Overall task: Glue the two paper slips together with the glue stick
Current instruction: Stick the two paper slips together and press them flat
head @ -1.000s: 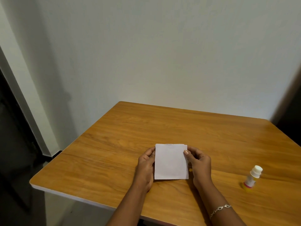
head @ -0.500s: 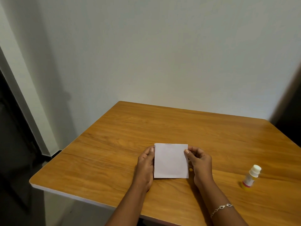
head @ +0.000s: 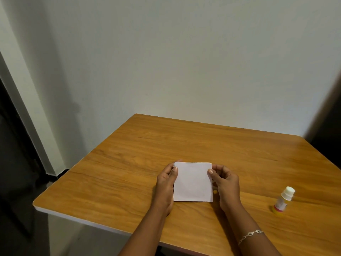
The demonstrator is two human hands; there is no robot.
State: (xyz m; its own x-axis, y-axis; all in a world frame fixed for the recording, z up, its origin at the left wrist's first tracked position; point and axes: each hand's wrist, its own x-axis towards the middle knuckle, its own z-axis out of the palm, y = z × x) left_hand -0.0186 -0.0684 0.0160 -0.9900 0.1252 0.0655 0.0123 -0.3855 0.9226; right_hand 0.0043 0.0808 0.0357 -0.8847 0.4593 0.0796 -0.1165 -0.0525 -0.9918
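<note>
Pinching the white paper by its side edges, left hand and right hand are holding it over the table; glue stick is standing capped, well right.

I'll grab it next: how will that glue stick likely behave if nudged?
The glue stick stands on its narrow yellow base, tall for its width, so a sideways nudge would probably tip it. Its round body would then likely roll on the smooth wooden table. Small and plastic-looking, it is probably light and stiff to grip.
</note>
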